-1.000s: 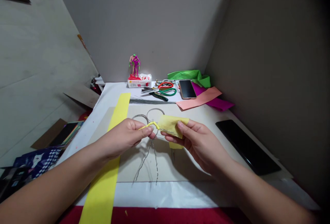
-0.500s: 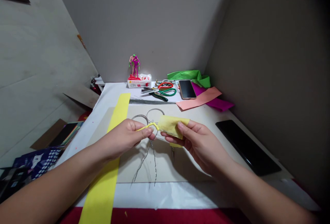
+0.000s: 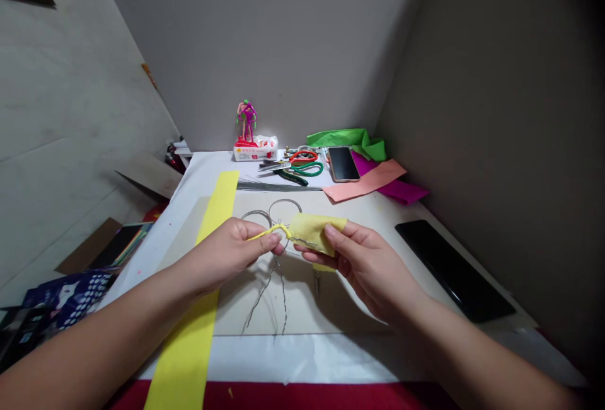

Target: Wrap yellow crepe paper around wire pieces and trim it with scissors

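A twisted wire figure (image 3: 284, 300) hangs between my two hands, its two legs pointing down over the grey board (image 3: 368, 309). Yellow paper is wrapped round its upper part. My left hand (image 3: 239, 243) pinches the figure at the wrapped arm. Between thumb and fingers, my right hand (image 3: 357, 249) grips a yellow crepe paper strip (image 3: 309, 230) that runs to the figure, beside a bare wire arm. Behind the figure lie two wire coils (image 3: 285, 201), partly hidden by my left hand. Under my right hand a pointed metal tip (image 3: 317, 284) shows; the rest is covered.
A long yellow paper strip (image 3: 189, 334) lies under my left forearm. At the back are scissors (image 3: 307, 169), pliers (image 3: 293, 177), a phone (image 3: 344, 164), straight wires (image 3: 278, 186), coloured papers (image 3: 366, 181) and a small figure (image 3: 246, 120) by a tissue pack (image 3: 256, 148). A black slab (image 3: 454, 271) lies right.
The yellow strip in my right hand has shifted and tilted slightly, and more of the wire arm shows against it. The figure's legs have swung a little. My left hand stays in place.
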Demonstrator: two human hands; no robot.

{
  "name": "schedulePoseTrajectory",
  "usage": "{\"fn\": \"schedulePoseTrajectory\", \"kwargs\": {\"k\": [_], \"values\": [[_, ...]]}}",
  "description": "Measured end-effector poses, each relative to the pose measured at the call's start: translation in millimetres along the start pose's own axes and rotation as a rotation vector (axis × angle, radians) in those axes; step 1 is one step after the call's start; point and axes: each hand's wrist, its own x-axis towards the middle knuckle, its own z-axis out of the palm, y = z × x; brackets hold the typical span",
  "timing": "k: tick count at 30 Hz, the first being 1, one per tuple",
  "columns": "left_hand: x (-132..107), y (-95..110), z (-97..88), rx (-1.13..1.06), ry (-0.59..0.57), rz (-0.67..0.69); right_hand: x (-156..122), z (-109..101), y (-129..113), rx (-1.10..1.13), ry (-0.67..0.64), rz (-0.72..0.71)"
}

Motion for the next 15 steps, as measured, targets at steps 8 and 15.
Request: {"fn": "schedulePoseTrajectory", "kwargs": {"k": [8, 15], "values": [[-0.4, 0.6, 0.5, -0.004, 0.000, -0.012, -1.7, 0.0, -0.7, 0.020, -0.013, -0.009], [2.4, -4.6, 0.2, -0.074, -0.043, -0.004, -3.1, 0.7, 1.3, -0.028, -0.036, -0.007]]}}
